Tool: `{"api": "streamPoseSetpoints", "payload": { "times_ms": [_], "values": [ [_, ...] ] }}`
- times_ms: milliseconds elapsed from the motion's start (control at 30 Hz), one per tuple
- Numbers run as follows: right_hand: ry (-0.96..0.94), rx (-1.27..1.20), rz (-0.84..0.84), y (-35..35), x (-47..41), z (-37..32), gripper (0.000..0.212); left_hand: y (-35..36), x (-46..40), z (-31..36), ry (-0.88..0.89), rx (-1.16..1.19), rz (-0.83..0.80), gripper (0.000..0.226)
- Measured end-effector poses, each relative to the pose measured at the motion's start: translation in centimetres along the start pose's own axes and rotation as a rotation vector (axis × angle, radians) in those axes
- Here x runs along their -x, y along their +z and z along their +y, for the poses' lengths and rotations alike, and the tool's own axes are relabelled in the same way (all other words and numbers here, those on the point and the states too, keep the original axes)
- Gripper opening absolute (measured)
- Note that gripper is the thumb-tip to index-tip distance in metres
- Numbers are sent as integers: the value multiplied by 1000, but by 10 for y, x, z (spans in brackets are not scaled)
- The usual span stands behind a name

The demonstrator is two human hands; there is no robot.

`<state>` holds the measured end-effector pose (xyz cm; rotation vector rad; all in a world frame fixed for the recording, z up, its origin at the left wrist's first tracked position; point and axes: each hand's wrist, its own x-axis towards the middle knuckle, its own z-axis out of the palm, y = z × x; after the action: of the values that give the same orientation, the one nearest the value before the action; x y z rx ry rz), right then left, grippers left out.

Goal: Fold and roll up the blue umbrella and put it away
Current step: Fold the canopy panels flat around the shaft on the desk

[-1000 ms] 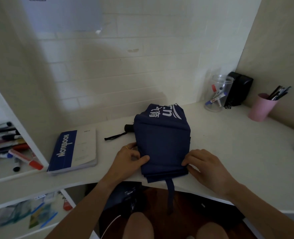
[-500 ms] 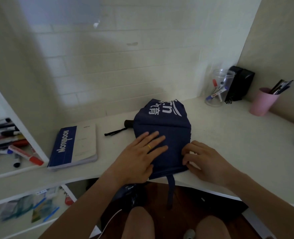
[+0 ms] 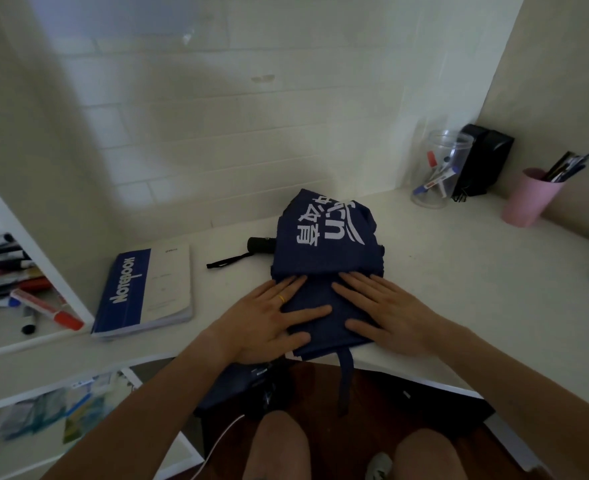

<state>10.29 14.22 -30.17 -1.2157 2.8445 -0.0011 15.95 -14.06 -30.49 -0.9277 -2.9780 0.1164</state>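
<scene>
**Both palms flat on the folded umbrella**

Right hand (image 3: pixel 386 313) has come off the fabric's edge and now lies flat beside the left hand (image 3: pixel 269 317), which stays spread; each grip is wide, fingers straight, pressing the blue umbrella (image 3: pixel 324 251). Head view: the umbrella lies on the counter (image 3: pixel 476 271) at its near edge, strap hanging over at 6 o'clock, black handle (image 3: pixel 260 244) poking out at 9 o'clock. Notebook (image 3: pixel 147 289) sits farther toward 9 o'clock; pink cup (image 3: pixel 528 199) at 2 o'clock.
</scene>
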Motion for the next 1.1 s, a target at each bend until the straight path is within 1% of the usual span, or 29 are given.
{"api": "streamPoseSetpoints", "payload": {
  "times_ms": [100, 133, 200, 233, 267, 367, 433, 500, 533, 567, 600, 633, 667, 700, 733, 767, 833, 867, 900, 933, 1000, 1033, 1067, 1100],
  "values": [
    [26, 33, -90, 2, 7, 9, 79, 5, 4, -4, -3, 27, 26, 63],
    [32, 38, -107, 3, 8, 13, 81, 9, 5, -6, -9, 34, 30, 71],
    [33, 21, -114, 6, 9, 18, 82, 17, 8, -8, -24, 30, 32, 94],
    [31, 10, -107, 7, 9, 19, 82, 20, 9, -10, -28, 34, 32, 101],
    [29, 0, -100, 7, 9, 20, 82, 21, 9, -10, -41, 55, 23, 100],
    [21, -24, -75, 8, 10, 19, 80, 9, 5, -4, -117, 190, -45, 85],
    [17, -29, -51, 8, 11, 18, 79, -5, 3, 9, -150, 227, -40, 90],
    [19, -26, -49, 9, 10, 19, 79, -15, 1, 17, -222, 234, 12, 96],
    [19, -22, -53, 8, 10, 18, 79, -17, 0, 17, -263, 199, 55, 94],
    [18, -21, -54, 7, 10, 18, 79, -18, -2, 17, -286, 106, 109, 87],
    [15, -26, -52, 7, 11, 18, 79, -19, -6, 17, -279, -29, 198, 77],
    [11, -35, -51, 6, 11, 18, 79, -19, -12, 19, -249, -139, 305, 64],
    [7, -45, -52, 6, 11, 17, 80, -19, -16, 24, -193, -171, 405, 51],
    [7, -50, -51, 6, 11, 17, 80, -18, -20, 30, -116, -147, 468, 41],
    [10, -53, -46, 6, 10, 17, 80, -17, -24, 37, -29, -82, 464, 35],
    [8, -59, -40, 5, 10, 16, 82, -14, -26, 41, 26, -3, 401, 40],
    [-6, -95, -47, -1, 10, 13, 87, -3, -23, 40, 50, 112, 180, 56],
    [-5, -137, -54, -7, 11, 13, 88, 3, -21, 38, 38, 138, 95, 60],
    [14, -195, -27, -17, 10, 11, 84, 9, -19, 35, 25, 153, 43, 61],
    [50, -268, 67, -30, 7, 11, 74, 14, -17, 33, 21, 161, 31, 60],
    [160, -494, 425, -59, -11, 12, 44, 16, -17, 32, 26, 151, 55, 58],
    [233, -609, 590, -75, -26, 17, 34, 17, -17, 33, 27, 145, 66, 57],
    [306, -697, 667, -89, -45, 25, 32, 17, -17, 33, 24, 144, 78, 57],
    [361, -736, 641, -103, -66, 33, 33, 19, -16, 33, 21, 144, 93, 57]
  ]
}}
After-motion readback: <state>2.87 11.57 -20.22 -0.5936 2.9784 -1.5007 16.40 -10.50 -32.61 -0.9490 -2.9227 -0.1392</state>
